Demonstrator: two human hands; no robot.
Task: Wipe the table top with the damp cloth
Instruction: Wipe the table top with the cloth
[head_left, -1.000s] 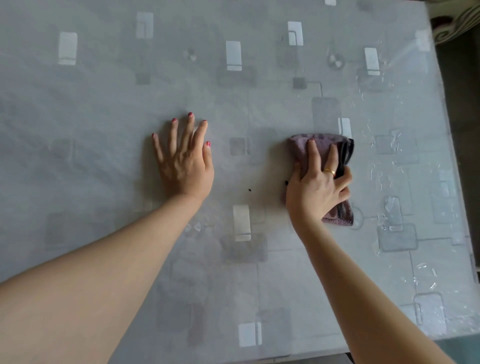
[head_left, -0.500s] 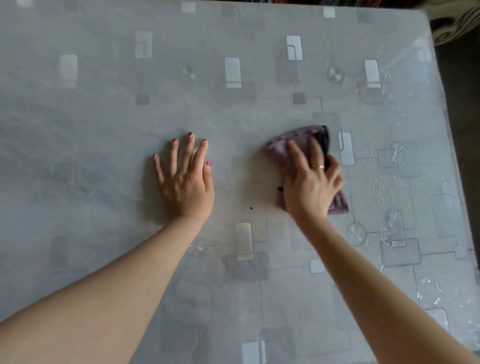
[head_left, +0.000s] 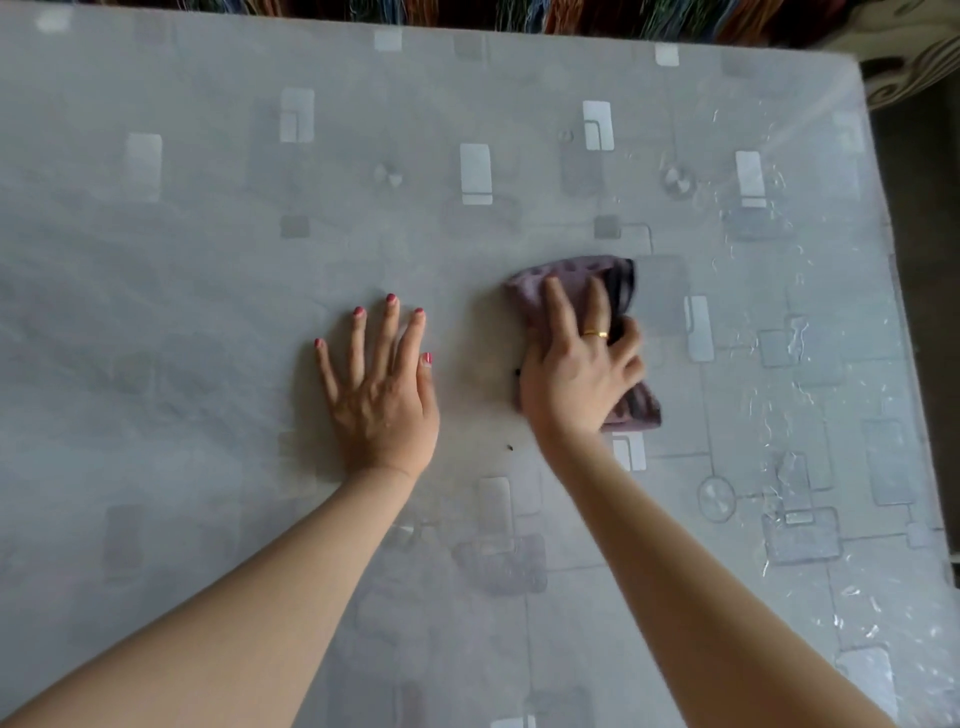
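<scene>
Right hand (head_left: 576, 384) lies palm-down on the damp cloth (head_left: 561, 283), fingers extended and slightly fanned, pressing it flat against the table top (head_left: 208, 260); nothing is pinched. A gold ring (head_left: 595, 334) sits on 1 finger. The cloth is mauve with a dark band along its right side, bunched; it sticks out beyond the fingertips at the far end and past the heel of the hand at the near right. It sits right of the table's centre.

Left hand (head_left: 382, 400) rests flat on the table just beside the cloth, not touching it, 5 fingers spread, nails painted red.

1 small dark speck (head_left: 510, 446) lies on the surface between the 2 wrists.

Table covering is grey with pale rectangle motifs; its right part shows scattered glossy streaks. A multicoloured striped fabric (head_left: 571, 15) runs beyond the far edge.
</scene>
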